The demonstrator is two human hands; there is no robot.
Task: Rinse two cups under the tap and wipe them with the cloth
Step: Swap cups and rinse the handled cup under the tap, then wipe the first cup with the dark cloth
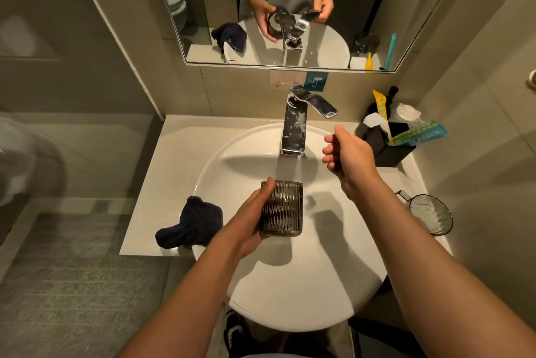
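Note:
My left hand (249,220) grips a dark ribbed glass cup (282,209) upright over the white basin (290,294), under the chrome tap (294,128). Water runs from the spout into the cup. My right hand (346,156) hovers empty, fingers loosely curled and apart, just right of the spout and below the raised tap lever (317,102). A dark blue cloth (191,224) lies crumpled on the counter at the basin's left rim. A second glass cup (432,214) stands on the counter at the right, by the wall.
A black holder (388,145) with packets and toiletries stands at the back right of the counter. A mirror (290,6) hangs above the tap. The counter (171,160) ends at a glass partition on the left.

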